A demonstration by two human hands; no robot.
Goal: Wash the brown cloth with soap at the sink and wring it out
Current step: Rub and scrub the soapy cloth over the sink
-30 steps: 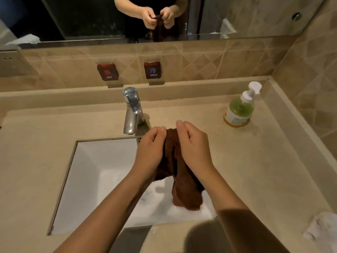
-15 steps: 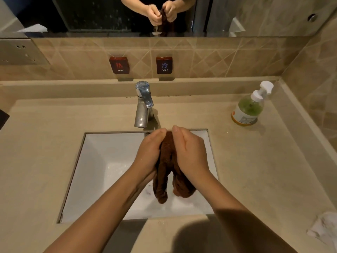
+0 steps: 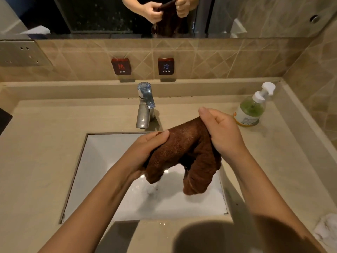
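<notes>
The cloth [image 3: 182,150] is in the middle of the frame, held up over the sink [image 3: 102,161]. It is brown and fuzzy, and it is bunched into a thick roll. The left hand [image 3: 145,148] grips the left part of the roll, with its fingers [image 3: 160,136] curled over the top. The right hand [image 3: 220,132] grips the right part, a bit higher in the frame, with its fingers [image 3: 206,114] wrapped tight round it. The roll bends like an arch between the two hands. Two ends hang down over the sink, a thin one below the left hand and a fatter, longer one below the right hand. The sink is white and square and is set into the tan counter [image 3: 42,143]. A bit of white foam or water lies in it under the cloth. The silver tap [image 3: 145,106] stands just above the sink in the frame. The soap bottle [image 3: 250,110] stands on the counter at the right, near the right hand but not touching it. It holds green soap and has a white pump. On the tiled wall above the tap are a HOT sign [image 3: 121,66] and a COLD sign [image 3: 166,66]. The mirror [image 3: 102,15] along the top shows both hands and the cloth. A white crumpled thing [image 3: 326,232] lies at the lower right.
</notes>
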